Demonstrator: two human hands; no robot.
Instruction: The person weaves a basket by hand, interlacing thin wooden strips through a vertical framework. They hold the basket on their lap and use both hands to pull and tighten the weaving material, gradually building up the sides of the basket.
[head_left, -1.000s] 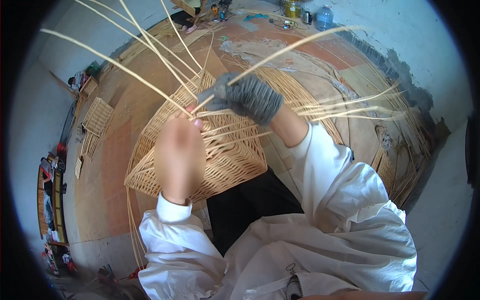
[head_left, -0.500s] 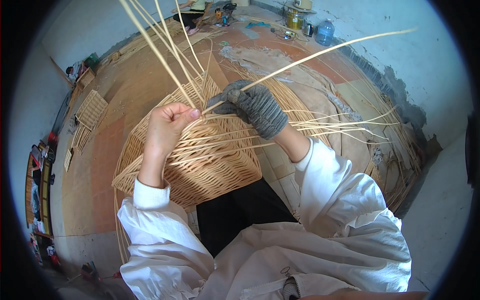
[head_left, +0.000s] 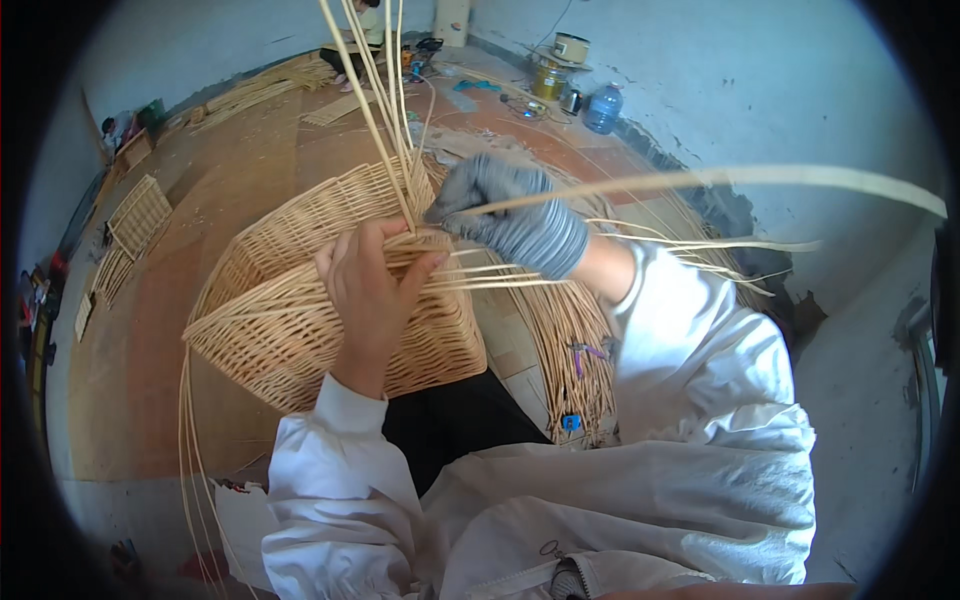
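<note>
The person's bare left hand (head_left: 370, 290) pinches a tan, woven wicker basket (head_left: 290, 355) at its edge—above the black-clad lap (head_left: 455, 415)—while the grey-gloved right hand (head_left: 518, 215) grips a long, pale wicker strand (head_left: 700, 179).

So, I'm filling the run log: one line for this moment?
left hand: bare, at basket | right hand: gloved, gripping pale rod

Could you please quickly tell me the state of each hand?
Left hand: bare, holding the wicker basket by its edge.
Right hand: gloved, closed, holding a pale cane.
</note>
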